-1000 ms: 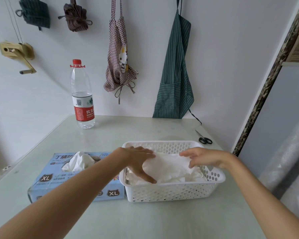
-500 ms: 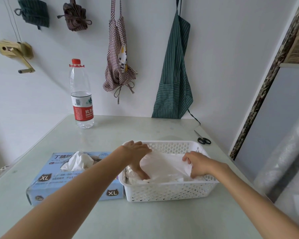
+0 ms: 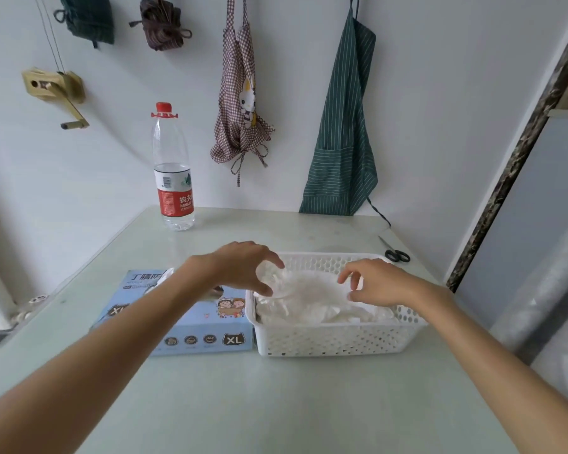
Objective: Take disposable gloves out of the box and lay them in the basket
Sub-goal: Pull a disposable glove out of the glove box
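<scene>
White gloves (image 3: 312,294) piled in white basket (image 3: 335,339); blue box (image 3: 191,326) touching its left.

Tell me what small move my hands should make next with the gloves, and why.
Probably move the left hand back to the glove box for another glove. The white gloves already lie inside the basket, both hands hover loosely over them, and the right hand grips nothing.

White basket (image 3: 335,339), white gloves (image 3: 309,290), blue box (image 3: 191,326), green-striped apron (image 3: 341,136).
</scene>
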